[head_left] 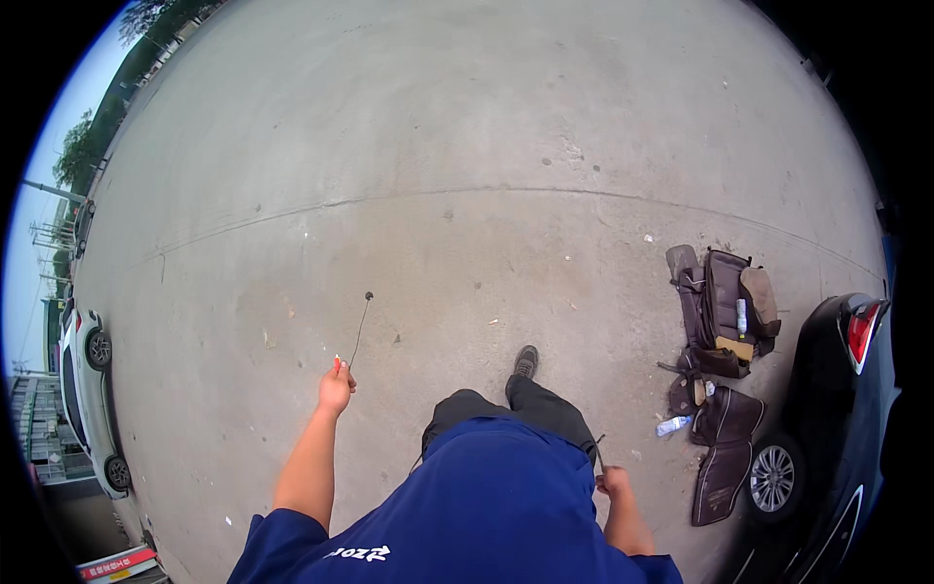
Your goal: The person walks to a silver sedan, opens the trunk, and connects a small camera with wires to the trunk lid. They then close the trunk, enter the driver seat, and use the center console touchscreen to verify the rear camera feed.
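My left hand (336,389) is raised in front of me on the left, its fingers closed. It holds a thin dark wire (360,334), which runs up and away to a small dark round end (369,295). A small red piece (338,363) sticks out at the same fingers; whether it belongs to the wire I cannot tell. My right hand (613,480) is low at my right hip with its fingers closed. A short thin dark strip (598,450) shows just beyond it, and what the fingers grip is too small to make out.
Dark floor mats and seat covers (725,428) lie heaped on the concrete at my right, with plastic bottles (673,425) among them. A dark car (837,438) stands beyond them. On the far left is a white car (86,389). My shoe (525,361) is ahead.
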A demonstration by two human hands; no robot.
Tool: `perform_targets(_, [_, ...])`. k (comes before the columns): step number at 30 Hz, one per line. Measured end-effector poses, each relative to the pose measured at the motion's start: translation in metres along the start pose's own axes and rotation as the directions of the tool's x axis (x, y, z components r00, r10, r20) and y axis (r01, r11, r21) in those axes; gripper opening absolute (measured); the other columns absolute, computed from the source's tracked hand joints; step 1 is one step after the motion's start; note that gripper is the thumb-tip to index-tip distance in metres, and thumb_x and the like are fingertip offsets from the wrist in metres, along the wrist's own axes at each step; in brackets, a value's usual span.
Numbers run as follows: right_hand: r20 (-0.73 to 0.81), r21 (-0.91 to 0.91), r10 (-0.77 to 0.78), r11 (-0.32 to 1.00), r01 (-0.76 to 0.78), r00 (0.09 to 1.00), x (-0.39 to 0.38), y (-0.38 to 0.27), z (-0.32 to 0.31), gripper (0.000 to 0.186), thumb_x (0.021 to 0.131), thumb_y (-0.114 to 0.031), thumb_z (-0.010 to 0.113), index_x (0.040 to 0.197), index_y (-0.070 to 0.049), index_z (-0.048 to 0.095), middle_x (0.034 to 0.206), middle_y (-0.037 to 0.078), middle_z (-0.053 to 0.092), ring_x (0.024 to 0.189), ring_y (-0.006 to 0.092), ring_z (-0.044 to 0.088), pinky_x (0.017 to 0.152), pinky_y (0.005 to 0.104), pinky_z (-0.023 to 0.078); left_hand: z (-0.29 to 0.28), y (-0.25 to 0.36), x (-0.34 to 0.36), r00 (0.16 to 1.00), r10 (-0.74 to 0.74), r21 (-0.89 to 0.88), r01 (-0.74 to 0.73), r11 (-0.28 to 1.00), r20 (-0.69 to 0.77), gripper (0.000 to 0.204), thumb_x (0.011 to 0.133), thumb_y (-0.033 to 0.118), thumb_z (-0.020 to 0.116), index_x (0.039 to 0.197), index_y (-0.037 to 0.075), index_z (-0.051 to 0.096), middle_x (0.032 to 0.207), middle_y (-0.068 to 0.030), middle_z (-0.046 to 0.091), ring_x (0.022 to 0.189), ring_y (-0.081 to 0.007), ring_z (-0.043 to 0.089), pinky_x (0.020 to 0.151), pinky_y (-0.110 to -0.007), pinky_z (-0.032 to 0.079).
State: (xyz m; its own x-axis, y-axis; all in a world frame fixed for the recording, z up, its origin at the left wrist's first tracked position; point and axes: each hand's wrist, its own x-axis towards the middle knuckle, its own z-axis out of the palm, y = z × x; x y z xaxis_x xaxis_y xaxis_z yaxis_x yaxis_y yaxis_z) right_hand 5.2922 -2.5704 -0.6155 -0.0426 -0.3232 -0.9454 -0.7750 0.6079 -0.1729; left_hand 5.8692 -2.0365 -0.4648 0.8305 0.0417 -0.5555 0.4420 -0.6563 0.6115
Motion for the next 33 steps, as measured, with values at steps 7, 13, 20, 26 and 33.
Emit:
perform_targets(7, [0.076, -0.067, -0.872, 0.479, 0.875, 0.483, -0.109, -0.708, 0.116, 0.031, 0.110, -0.025, 0.061, 0.129, -0.001, 0.068, 0.096, 0.009, 0.073, 0.073, 0.0120, 0.063, 0.067, 0.0283, 0.051, 0.033, 0.179, 0.231, 0.996, 0.030, -0.025, -0.032, 0.999, -0.082, 0.051, 0.116, 0.040, 0.049, 0.086, 0.001, 0.062, 0.075, -0.0091, 0.066, 0.065, -0.0179, 0.063, 0.063, -0.036, 0.055])
perform_targets(13, [-0.160, 0.084, -0.773, 0.609, 0.788, 0.614, -0.020, -0.976, 0.124, 0.028, 0.111, -0.021, 0.058, 0.127, -0.001, 0.067, 0.090, 0.007, 0.070, 0.068, 0.0108, 0.060, 0.060, 0.0269, 0.049, 0.091, 0.340, 0.440, 0.967, -0.239, -0.047, 0.243, 0.969, 0.085, 0.050, 0.116, 0.043, 0.046, 0.088, 0.004, 0.060, 0.074, -0.0094, 0.067, 0.060, -0.0190, 0.064, 0.057, -0.036, 0.053])
perform_targets(20, [-0.077, -0.182, 0.169, 0.967, -0.180, 0.983, 0.063, -0.881, 0.167, 0.034, 0.106, -0.022, 0.061, 0.132, 0.000, 0.063, 0.096, 0.020, 0.077, 0.074, 0.0282, 0.074, 0.064, 0.0395, 0.061, 0.125, 0.563, 0.636, 0.901, -0.389, -0.107, 0.413, 0.904, 0.191, 0.053, 0.116, 0.047, 0.043, 0.089, 0.004, 0.058, 0.074, -0.0112, 0.067, 0.058, -0.0232, 0.065, 0.052, -0.036, 0.053])
perform_targets(26, [0.026, -0.258, 0.323, 0.916, -0.306, 0.946, 0.098, -1.236, 0.280, 0.035, 0.106, -0.021, 0.061, 0.131, 0.003, 0.063, 0.095, 0.018, 0.077, 0.072, 0.0264, 0.073, 0.063, 0.0387, 0.060, 0.180, 0.849, 0.939, 0.971, -0.221, -0.142, 0.232, 0.962, 0.088, 0.050, 0.116, 0.040, 0.046, 0.088, 0.001, 0.061, 0.076, -0.0117, 0.070, 0.061, -0.0219, 0.067, 0.056, -0.037, 0.056])
perform_targets(33, [-0.136, 0.110, -0.377, 0.913, 0.392, 0.916, 0.236, -1.823, 0.353, 0.036, 0.106, -0.021, 0.062, 0.130, 0.006, 0.064, 0.093, 0.016, 0.077, 0.068, 0.0244, 0.072, 0.062, 0.0377, 0.059, 0.227, 1.191, 1.180, 0.996, 0.040, -0.127, -0.030, 0.991, 0.079, 0.049, 0.116, 0.037, 0.048, 0.088, 0.000, 0.063, 0.078, -0.0123, 0.071, 0.064, -0.0208, 0.068, 0.059, -0.037, 0.057])
